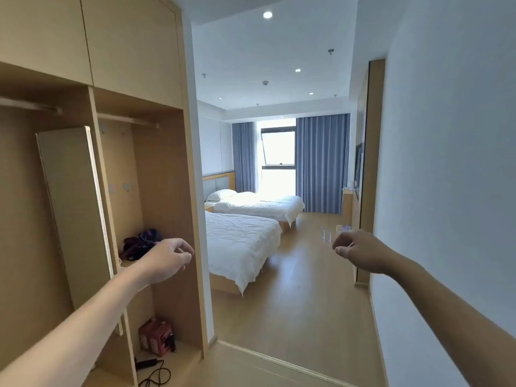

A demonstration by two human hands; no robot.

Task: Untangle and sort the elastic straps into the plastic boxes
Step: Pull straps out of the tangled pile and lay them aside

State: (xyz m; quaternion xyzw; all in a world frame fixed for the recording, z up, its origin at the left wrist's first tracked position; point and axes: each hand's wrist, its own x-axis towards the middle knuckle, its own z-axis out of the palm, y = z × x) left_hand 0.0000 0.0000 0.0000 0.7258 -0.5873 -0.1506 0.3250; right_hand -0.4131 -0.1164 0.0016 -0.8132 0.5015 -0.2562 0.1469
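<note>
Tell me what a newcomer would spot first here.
Two bare arms reach forward: the left hand hovers before a dark tangled pile on the wardrobe shelf, the right hand near the white wall. Beyond, two white beds stand on the left, a bright window behind them, small clear boxes on the floor.

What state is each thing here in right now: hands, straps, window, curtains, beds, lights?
Left hand: loosely curled, holding nothing.
Right hand: loosely curled, holding nothing.
Straps: in a tangled heap.
Window: tilted open.
Curtains: pulled apart.
Beds: made.
Ceiling lights: on.
</note>
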